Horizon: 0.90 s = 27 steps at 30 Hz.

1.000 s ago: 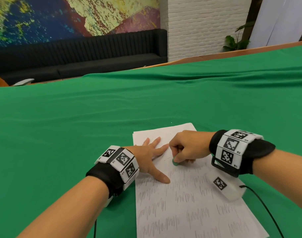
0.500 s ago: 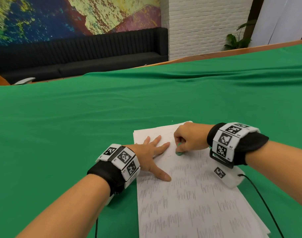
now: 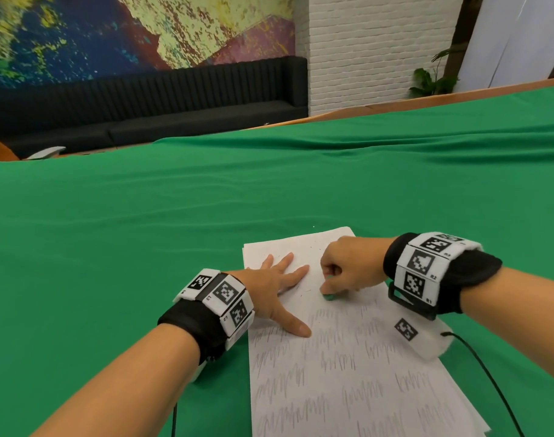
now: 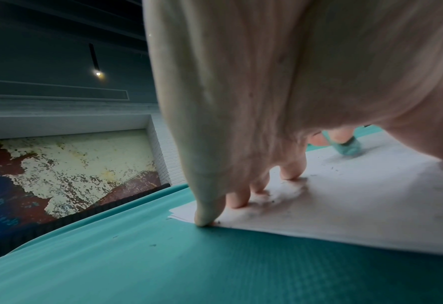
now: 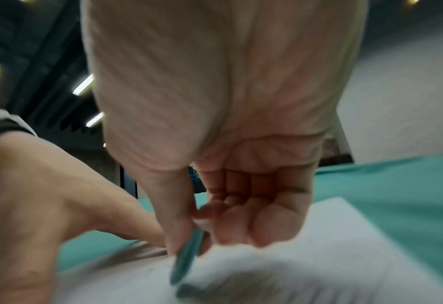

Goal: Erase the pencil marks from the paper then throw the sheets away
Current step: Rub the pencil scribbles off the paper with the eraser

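The paper [image 3: 348, 367] lies on the green cloth [image 3: 111, 247], close to the person, in a small stack of sheets. The rubbing-out step is going on, and I think it is only just begun. The far end of the top sheet looks clean, with little dark crumbs on it. All the near part is full of rows of grey pencil scribbles [image 3: 332, 361].

The left hand [image 3: 279, 285] lies flat on the left side of the sheet, fingers spread out straight, pressing it down so it cannot slide. The right hand [image 3: 348, 269] has its thumb and fingers pinched tight on a small green eraser [image 3: 328, 297], and the eraser tip touches the paper just at the first row of scribbles.

Next, I think the eraser has to rub row after row, coming nearer, while the flat hand moves down too. The paper is thin, so hard rubbing could crease it. I see no bin.
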Available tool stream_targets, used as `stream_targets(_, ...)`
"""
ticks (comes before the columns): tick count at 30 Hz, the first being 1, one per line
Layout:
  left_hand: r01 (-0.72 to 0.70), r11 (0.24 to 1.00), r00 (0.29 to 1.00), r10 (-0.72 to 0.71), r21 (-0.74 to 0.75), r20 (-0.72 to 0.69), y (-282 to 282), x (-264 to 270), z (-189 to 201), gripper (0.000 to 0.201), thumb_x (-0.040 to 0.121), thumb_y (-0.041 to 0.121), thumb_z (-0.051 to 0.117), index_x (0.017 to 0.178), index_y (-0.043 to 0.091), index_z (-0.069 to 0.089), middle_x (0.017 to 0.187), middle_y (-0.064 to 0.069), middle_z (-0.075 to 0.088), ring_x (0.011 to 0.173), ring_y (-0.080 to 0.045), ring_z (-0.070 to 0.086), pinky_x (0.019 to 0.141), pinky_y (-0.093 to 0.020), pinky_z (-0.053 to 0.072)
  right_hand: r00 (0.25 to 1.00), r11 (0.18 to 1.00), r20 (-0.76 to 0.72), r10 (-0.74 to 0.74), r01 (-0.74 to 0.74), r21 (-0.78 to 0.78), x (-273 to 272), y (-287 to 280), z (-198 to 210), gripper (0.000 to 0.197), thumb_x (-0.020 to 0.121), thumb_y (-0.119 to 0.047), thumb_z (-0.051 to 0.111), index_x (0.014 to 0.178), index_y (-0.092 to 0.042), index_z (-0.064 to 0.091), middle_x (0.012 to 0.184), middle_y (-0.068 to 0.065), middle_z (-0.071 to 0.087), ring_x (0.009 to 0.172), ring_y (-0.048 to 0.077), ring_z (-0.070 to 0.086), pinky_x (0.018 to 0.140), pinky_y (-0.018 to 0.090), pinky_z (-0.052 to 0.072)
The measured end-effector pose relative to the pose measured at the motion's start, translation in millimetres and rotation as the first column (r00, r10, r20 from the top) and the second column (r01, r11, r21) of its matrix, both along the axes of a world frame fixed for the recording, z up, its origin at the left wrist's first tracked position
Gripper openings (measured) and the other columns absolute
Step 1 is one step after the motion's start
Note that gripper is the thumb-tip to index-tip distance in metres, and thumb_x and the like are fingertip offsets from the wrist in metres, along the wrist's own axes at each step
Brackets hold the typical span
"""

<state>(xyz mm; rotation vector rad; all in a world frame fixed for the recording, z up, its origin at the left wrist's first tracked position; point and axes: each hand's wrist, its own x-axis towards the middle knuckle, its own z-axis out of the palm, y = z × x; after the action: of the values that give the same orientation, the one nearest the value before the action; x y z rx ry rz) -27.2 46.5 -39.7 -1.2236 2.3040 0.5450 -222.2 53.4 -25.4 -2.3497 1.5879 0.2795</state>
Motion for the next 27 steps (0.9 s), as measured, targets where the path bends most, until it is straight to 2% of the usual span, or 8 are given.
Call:
stream_targets(4,-0.004,1.0,1.0,0.004,-0.001,0.004,0.8,-0.7,2.2,0.113,0.074,0.071,0.066,0.15,0.047,-0.014,0.158,0.015,-0.028,0.148,-0.016,-0.023,0.121,-0.056,0.005,0.996,0.999,-0.076,-0.042,0.04,-0.02,-8.5,-3.2,6.0,0.034,0.09,-0.045,0.064,0.092,-0.011,0.066,0.084,0.001,0.064,0.071,0.015,0.053,0.063,0.026,0.045)
stream_targets(6,-0.002,1.0,1.0,0.002,-0.003,0.001,0.8,-0.7,2.1,0.113,0.074,0.071,0.066,0.15,0.047,-0.014,0.158,0.015,-0.028,0.148,-0.017,-0.023,0.12,-0.057,0.006,0.996,0.999,-0.085,-0.023,0.02,-0.035,-8.7,-5.5,6.6,0.031,0.091,-0.043,0.064,0.087,-0.013,0.065,0.083,0.0,0.064,0.073,0.017,0.055,0.067,0.029,0.047)
stream_targets(10,0.0,1.0,1.0,0.0,0.003,-0.002,0.2,-0.4,1.0,0.113,0.074,0.071,0.066,0.15,0.047,-0.014,0.158,0.015,-0.028,0.147,-0.016,-0.024,0.121,-0.056,0.005,1.0,0.996,0.009,0.006,-0.007,0.085,-5.3,2.8,2.8,0.03,0.089,-0.045,0.067,0.078,-0.018,0.061,0.075,-0.003,0.064,0.06,0.009,0.055,0.059,0.021,0.044)
stream_targets(14,-0.002,1.0,1.0,0.003,-0.008,0.008,1.5,-1.1,1.9,0.113,0.074,0.071,0.066,0.15,0.047,-0.014,0.158,0.015,-0.028,0.148,-0.017,-0.023,0.12,-0.057,0.006,0.984,0.995,-0.178,0.006,-0.023,-0.094,-5.5,-2.1,9.9,0.031,0.09,-0.044,0.063,0.072,-0.02,0.055,0.071,-0.005,0.054,0.07,0.018,0.053,0.057,0.025,0.041)
stream_targets(18,-0.003,1.0,1.0,0.003,-0.004,-0.002,0.5,0.2,0.7,0.113,0.074,0.071,0.066,0.15,0.047,-0.014,0.158,0.015,-0.028,0.148,-0.017,-0.024,0.12,-0.057,0.005,0.999,0.996,-0.029,0.023,-0.021,0.083,-4.6,-2.1,6.0,0.03,0.089,-0.044,0.067,0.074,-0.019,0.061,0.069,-0.007,0.059,0.063,0.012,0.054,0.057,0.022,0.043)
stream_targets(23,-0.001,1.0,1.0,0.001,-0.014,0.007,1.2,-1.1,1.0,0.113,0.074,0.072,0.065,0.15,0.047,-0.014,0.158,0.015,-0.028,0.148,-0.017,-0.022,0.12,-0.057,0.007,0.99,0.997,-0.138,0.017,-0.028,-0.078,-9.2,-6.7,11.3,0.029,0.089,-0.044,0.066,0.078,-0.017,0.062,0.072,-0.004,0.058,0.066,0.015,0.052,0.061,0.026,0.043)
stream_targets(25,0.002,1.0,1.0,-0.002,-0.013,0.007,0.0,-0.9,0.1,0.113,0.074,0.072,0.065,0.15,0.048,-0.015,0.158,0.015,-0.028,0.148,-0.017,-0.022,0.12,-0.057,0.007,0.998,1.0,-0.066,0.013,-0.011,0.028,-7.1,-6.2,10.5,0.028,0.089,-0.043,0.067,0.077,-0.018,0.063,0.072,-0.005,0.059,0.064,0.012,0.053,0.06,0.023,0.044)
stream_targets(27,0.004,1.0,1.0,-0.004,-0.011,0.009,0.2,0.3,-0.3,0.113,0.074,0.073,0.065,0.15,0.048,-0.016,0.158,0.015,-0.028,0.148,-0.017,-0.023,0.12,-0.058,0.007,0.997,0.998,-0.079,-0.015,0.02,0.066,-5.9,-5.8,11.5,0.029,0.089,-0.044,0.067,0.082,-0.016,0.065,0.072,-0.005,0.06,0.063,0.012,0.055,0.061,0.024,0.047)
